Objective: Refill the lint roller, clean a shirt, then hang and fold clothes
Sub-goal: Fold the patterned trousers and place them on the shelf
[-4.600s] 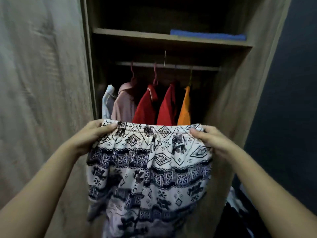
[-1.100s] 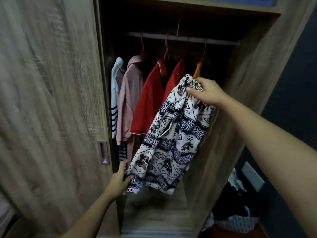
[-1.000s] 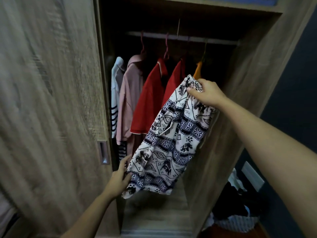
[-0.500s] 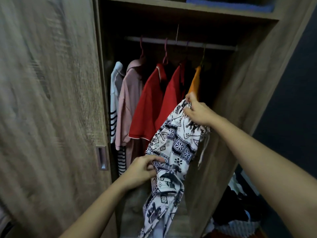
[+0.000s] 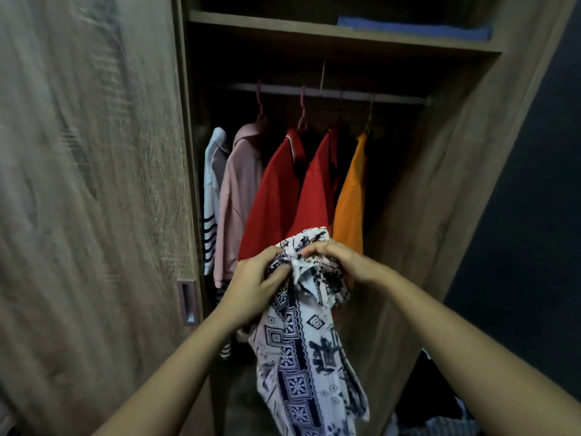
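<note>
I hold white patterned shorts (image 5: 301, 357) with dark blue prints in front of an open wooden wardrobe (image 5: 440, 190). My left hand (image 5: 254, 284) and my right hand (image 5: 339, 262) both grip the bunched top of the shorts, close together at the middle of the view. The rest of the fabric hangs down folded lengthwise below my hands. Behind them, on the rail (image 5: 327, 92), hang a striped white top (image 5: 212, 196), a pink shirt (image 5: 235, 196), two red shirts (image 5: 276, 196) and an orange shirt (image 5: 350, 202).
The sliding wardrobe door (image 5: 94, 199) with its recessed handle (image 5: 187, 302) fills the left. A blue folded cloth (image 5: 412, 28) lies on the upper shelf (image 5: 283, 26). A dark wall is at the right, with a pile of clothes (image 5: 440, 416) low at the bottom right.
My right hand has come down from near the rail with the shorts. My left hand rose from the hem to the top, and both hands now meet on the bunched waistband.
</note>
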Demonstrator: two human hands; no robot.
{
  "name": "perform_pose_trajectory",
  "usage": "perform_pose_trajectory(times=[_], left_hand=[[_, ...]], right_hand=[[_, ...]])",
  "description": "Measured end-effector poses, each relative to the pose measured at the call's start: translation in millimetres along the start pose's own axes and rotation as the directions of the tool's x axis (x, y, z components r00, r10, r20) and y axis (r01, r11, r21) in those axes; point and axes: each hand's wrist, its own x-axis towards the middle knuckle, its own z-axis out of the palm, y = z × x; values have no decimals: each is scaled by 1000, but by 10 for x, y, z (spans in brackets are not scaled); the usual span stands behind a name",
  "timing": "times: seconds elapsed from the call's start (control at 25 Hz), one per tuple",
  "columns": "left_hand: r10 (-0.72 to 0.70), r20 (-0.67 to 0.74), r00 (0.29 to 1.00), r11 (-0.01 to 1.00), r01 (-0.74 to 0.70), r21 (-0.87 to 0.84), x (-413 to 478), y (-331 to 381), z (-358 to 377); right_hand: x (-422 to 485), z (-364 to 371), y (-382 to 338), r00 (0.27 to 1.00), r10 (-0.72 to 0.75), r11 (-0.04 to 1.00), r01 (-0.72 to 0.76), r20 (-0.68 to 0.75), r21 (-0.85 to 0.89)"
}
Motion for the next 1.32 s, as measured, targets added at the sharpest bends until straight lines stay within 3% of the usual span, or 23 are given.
perform_pose_trajectory(times=[0.08, 0.24, 0.36, 0.44, 0.52, 0.56, 0.64, 0.72, 0.76, 0.88, 0.96, 1.04, 1.12, 1.2, 1.32], left_hand=[[-15, 0, 1000, 998, 15, 56, 41, -60, -24], [-17, 77, 997, 992, 8, 127, 52, -67, -3], [40, 174, 984, 990, -63, 130, 38, -74, -35], [77, 130, 989, 980, -99, 174, 42, -109, -19], [30, 55, 998, 991, -37, 127, 64, -183, -55], [-12, 91, 996, 995, 3, 95, 67, -265, -106], [-71, 327, 942, 992, 33, 119, 35, -421, -237], [-130, 525, 841, 972, 4, 234, -26, -591, -389], [-161, 544, 824, 941, -38, 337, -32, -686, -470], [-154, 414, 897, 674, -211, 708, 151, -819, -771], [2, 283, 959, 548, -237, 802, 261, -715, -966], [190, 274, 943, 483, -333, 810, 329, -562, -1018], [129, 321, 938, 500, -341, 796, 367, -430, -981], [73, 282, 957, 556, -274, 785, 415, -401, -945], [94, 285, 954, 617, -280, 735, 468, -411, -973]], right_hand=[[-49, 159, 22, 999, 25, 996, -29, 46, 90], [-141, 400, 25, 998, -12, 997, 8, 55, 75], [-104, 534, 27, 995, -88, 993, 91, -52, 75], [-69, 605, 23, 986, -96, 993, 104, -139, 50], [-47, 629, 23, 980, -98, 993, 109, -172, 55], [-31, 616, 14, 977, -108, 992, 117, -182, 37], [-35, 535, -31, 972, -98, 993, 109, -212, 38], [-75, 398, -73, 970, -29, 990, 60, -240, 124], [-100, 330, -41, 967, -10, 985, 53, -254, 163], [-184, 264, 139, 950, 64, 970, 12, -306, 241], [-204, 374, 330, 933, 122, 946, -6, -338, 324], [-235, 526, 466, 918, 180, 916, -25, -354, 401], [-212, 625, 560, 890, 246, 857, -15, -384, 514], [-180, 596, 583, 887, 237, 872, -14, -396, 490], [-179, 447, 477, 853, 269, 870, -17, -447, 492]])
